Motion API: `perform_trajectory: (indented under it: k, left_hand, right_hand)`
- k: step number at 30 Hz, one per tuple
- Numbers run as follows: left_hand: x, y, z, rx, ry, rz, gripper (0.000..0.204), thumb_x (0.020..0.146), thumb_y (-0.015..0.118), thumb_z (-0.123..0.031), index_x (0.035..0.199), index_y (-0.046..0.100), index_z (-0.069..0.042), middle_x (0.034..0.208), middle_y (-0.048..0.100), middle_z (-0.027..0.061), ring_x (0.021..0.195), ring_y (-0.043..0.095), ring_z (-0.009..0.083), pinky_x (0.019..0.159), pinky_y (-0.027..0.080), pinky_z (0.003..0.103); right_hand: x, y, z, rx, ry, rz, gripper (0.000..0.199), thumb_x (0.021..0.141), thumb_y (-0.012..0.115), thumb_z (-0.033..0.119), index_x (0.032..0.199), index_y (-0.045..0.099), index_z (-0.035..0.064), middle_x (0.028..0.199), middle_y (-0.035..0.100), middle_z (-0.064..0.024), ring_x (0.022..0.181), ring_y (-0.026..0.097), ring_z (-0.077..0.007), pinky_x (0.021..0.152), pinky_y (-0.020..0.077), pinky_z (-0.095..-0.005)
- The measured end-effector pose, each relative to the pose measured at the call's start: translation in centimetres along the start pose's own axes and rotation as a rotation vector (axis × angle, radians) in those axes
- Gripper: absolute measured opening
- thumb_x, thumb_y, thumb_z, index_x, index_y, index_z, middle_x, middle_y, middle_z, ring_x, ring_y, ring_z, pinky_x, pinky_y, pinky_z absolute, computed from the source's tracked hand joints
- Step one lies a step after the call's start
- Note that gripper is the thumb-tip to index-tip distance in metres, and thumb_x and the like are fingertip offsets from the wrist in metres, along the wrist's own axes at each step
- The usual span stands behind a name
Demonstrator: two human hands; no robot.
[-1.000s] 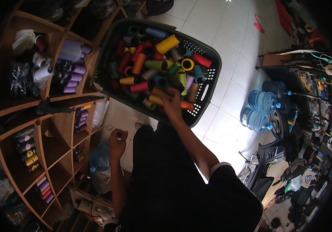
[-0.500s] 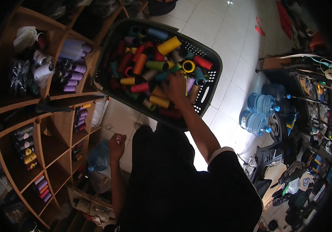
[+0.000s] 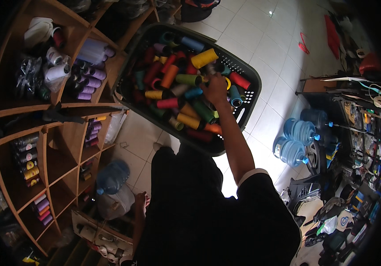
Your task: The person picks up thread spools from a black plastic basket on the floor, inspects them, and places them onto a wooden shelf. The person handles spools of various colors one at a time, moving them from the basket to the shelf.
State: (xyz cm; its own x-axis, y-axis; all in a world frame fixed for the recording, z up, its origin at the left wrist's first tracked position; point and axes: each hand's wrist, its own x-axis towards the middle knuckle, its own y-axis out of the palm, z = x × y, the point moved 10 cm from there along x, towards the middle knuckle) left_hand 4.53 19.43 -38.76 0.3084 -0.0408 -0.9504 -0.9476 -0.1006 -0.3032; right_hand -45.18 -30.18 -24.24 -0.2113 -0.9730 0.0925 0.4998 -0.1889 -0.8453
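left hand (image 3: 140,205): hanging low, lower-centre of frame, beside dark trousers; grip looks loosely curled w/ nothing seen in it, but small + dim, so can't tell for sure.
right arm: reaching up-frame from lower centre, dark sleeve w/ pale cuff, forearm crossing near rim of basket.
right hand (image 3: 215,87): resting down among the spools, centre-top of frame; fingers are curling into the pile, back of hand facing camera, so what the grip is closing on isn't visible.
thread spools (image 3: 189,120): lying loose + jumbled in basket, centre-top; yellow, orange, red, green, teal, pink, most on their sides.
handling (judged): each spool prob. light, stiff core, wound thread giving a bit of friction; round, so rolling/shifting when neighbours are pulled. Best hold: across the wound body, thumb opposite fingers, or by an exposed end of the core. Loose thread tails could be snagging.
basket (image 3: 246,110): dark plastic, perforated walls, sitting on pale tiled floor; full load prob. heavy, walls likely flexing.
wooden shelves (image 3: 73,133): left of frame, cubbies holding purple + white spools, bagged items.
water jugs (image 3: 300,131): blue, right of basket, well apart from hand.
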Motion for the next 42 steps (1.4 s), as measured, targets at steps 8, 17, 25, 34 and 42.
perform_trajectory:
  k: [8,17,25,34,42]
  left_hand:
    - [-1.4,1.0,-0.8,-0.168,0.120,-0.065,0.023,0.088,0.059,-0.028,0.075,0.053,-0.009,0.059,0.050,-0.0009,0.050,0.050,0.0096,0.044,0.038,0.024]
    - [-18.6,5.8,-29.5,0.033,1.084,-0.045,0.020,0.088,0.063,-0.014,0.103,0.056,-0.002,0.094,0.060,0.0059,0.083,0.056,0.0120,0.072,0.046,0.026]
    - [-36.2,16.9,-39.5,-0.210,1.444,0.732,0.060,0.085,0.068,-0.019,0.134,0.037,0.001,0.135,0.046,0.0165,0.122,0.047,0.0254,0.101,0.039,0.038]
    - [-38.1,15.2,-38.6,-0.145,1.427,0.700,0.050,0.087,0.065,-0.014,0.129,0.044,0.003,0.127,0.052,0.0143,0.119,0.050,0.0223,0.103,0.036,0.037]
    - [-37.1,13.6,-38.6,-0.170,1.372,0.626,0.053,0.086,0.067,-0.018,0.129,0.044,0.003,0.122,0.055,0.0128,0.114,0.054,0.0235,0.098,0.042,0.036]
  right_hand:
    - [1.0,5.3,-0.1,0.018,-0.029,0.170,0.026,0.069,0.074,0.027,0.084,0.071,0.0061,0.096,0.065,-0.0145,0.097,0.056,-0.0294,0.081,0.0443,-0.0405]
    - [-6.4,-2.3,2.7,1.171,0.518,0.247,0.017,0.083,0.069,0.017,0.080,0.057,0.0058,0.084,0.056,-0.0013,0.079,0.054,-0.0075,0.073,0.0457,-0.0240]
    - [-12.3,-8.1,16.1,1.736,0.497,0.456,0.035,0.085,0.066,0.007,0.110,0.041,0.0073,0.103,0.051,-0.0045,0.095,0.054,-0.0129,0.081,0.0461,-0.0271]
    - [-9.8,-19.2,22.8,0.705,-0.404,0.131,0.034,0.074,0.073,0.013,0.105,0.063,0.0047,0.107,0.052,-0.0091,0.101,0.051,-0.0257,0.090,0.0412,-0.0366]
    - [-9.1,-16.2,22.6,0.949,-0.310,0.163,0.011,0.083,0.066,0.010,0.088,0.060,0.0029,0.093,0.056,-0.0057,0.089,0.053,-0.0164,0.080,0.0412,-0.0281]
